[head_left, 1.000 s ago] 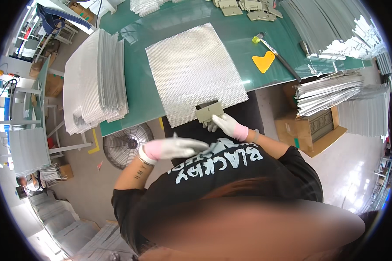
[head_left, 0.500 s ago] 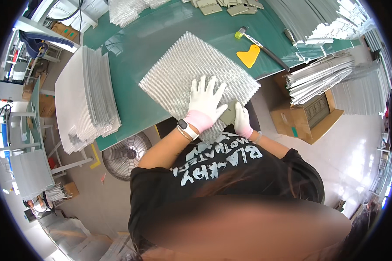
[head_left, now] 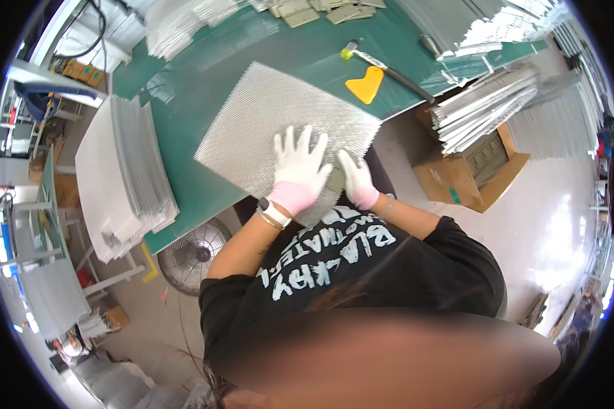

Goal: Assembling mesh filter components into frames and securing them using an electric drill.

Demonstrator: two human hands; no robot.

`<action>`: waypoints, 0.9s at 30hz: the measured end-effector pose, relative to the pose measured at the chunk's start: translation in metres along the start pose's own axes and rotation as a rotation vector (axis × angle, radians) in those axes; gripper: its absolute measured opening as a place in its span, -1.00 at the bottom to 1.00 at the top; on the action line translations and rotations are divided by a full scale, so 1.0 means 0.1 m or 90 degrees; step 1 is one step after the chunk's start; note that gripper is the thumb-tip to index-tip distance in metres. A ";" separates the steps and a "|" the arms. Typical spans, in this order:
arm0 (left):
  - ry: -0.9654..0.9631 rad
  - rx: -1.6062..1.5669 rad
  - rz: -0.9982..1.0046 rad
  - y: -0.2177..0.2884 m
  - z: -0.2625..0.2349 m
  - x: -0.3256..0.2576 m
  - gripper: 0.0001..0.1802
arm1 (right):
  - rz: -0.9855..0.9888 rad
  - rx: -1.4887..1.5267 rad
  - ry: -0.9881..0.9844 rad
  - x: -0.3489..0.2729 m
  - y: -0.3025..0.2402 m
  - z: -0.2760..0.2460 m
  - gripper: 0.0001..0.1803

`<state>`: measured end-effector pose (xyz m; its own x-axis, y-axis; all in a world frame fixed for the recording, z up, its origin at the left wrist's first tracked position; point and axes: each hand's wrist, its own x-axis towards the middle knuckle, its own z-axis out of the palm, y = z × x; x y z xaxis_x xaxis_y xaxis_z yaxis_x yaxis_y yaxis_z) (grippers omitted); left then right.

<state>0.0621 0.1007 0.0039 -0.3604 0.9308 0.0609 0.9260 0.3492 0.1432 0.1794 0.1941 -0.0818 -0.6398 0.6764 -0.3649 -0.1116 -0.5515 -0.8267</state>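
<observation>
A silvery honeycomb mesh sheet [head_left: 252, 116] lies slantwise on the green table, its near corner reaching past the edge toward my body. My left hand [head_left: 299, 170], in a white glove with a pink cuff, presses flat on the sheet with fingers spread. Along the sheet's near right edge, my right hand [head_left: 357, 180], gloved the same way, grips a small flat grey-green block [head_left: 336, 178]. The block sits beside my left thumb, against the sheet; its far part is hidden by my right fingers.
A yellow scraper [head_left: 366, 86] and a black-handled hammer [head_left: 396, 73] lie beyond the sheet. Stacked panels [head_left: 112, 174] stand at the left; grey-green pieces [head_left: 297, 12] lie at the back. A cardboard box [head_left: 467, 184] is at the right, a floor fan [head_left: 194, 255] below.
The view has shifted, so the table scene sits differently in it. My right hand's fingers have moved up over the sheet's edge, closer to my left hand's level. My left hand still presses the sheet.
</observation>
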 end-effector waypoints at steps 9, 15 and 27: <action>0.107 0.029 0.100 -0.94 -0.21 0.33 -0.52 | -0.089 -1.089 -0.361 0.55 -0.98 -0.62 -0.60; 0.260 -0.083 0.093 -0.40 -0.17 -0.10 -0.56 | -0.083 -1.437 0.195 0.95 -1.25 -2.60 -0.77; -0.222 -0.847 0.027 0.42 1.16 -0.03 -0.62 | -0.745 -0.985 -0.367 0.53 -1.30 -0.93 -0.80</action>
<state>0.1151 0.1251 -0.1053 -0.1054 0.9856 -0.1319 0.0591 0.1386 0.9886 0.2312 0.3471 -0.0332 -0.9126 -0.0490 0.4060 -0.1546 0.9605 -0.2315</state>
